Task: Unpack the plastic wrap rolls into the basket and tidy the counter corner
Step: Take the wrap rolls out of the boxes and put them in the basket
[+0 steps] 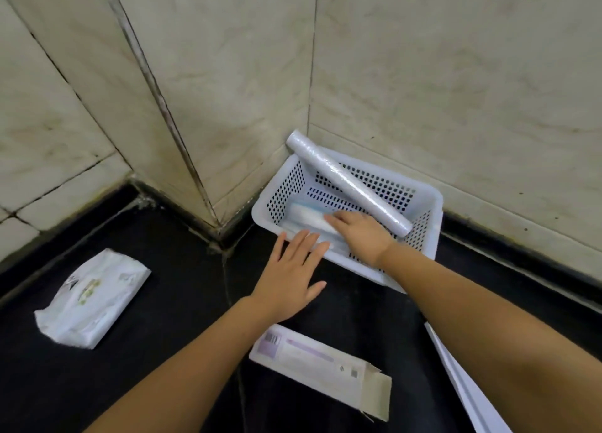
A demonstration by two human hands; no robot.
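Note:
A white perforated basket (426, 201) stands in the counter corner against the tiled walls. One plastic wrap roll (345, 180) lies slanted across it, its far end resting on the back rim. A second roll or packet (306, 216), white with a blue edge, lies on the basket floor along the near side. My right hand (360, 234) reaches into the basket with its fingers laid on that second roll. My left hand (293, 278) is flat and spread, fingertips touching the basket's near rim. An opened, empty carton (322, 362) lies on the black counter below my hands.
A white soft pack of wipes (93, 297) lies at the left on the black counter (163, 286). Another white box edge (465, 387) shows at the lower right under my right forearm. Tiled walls close in the corner behind the basket.

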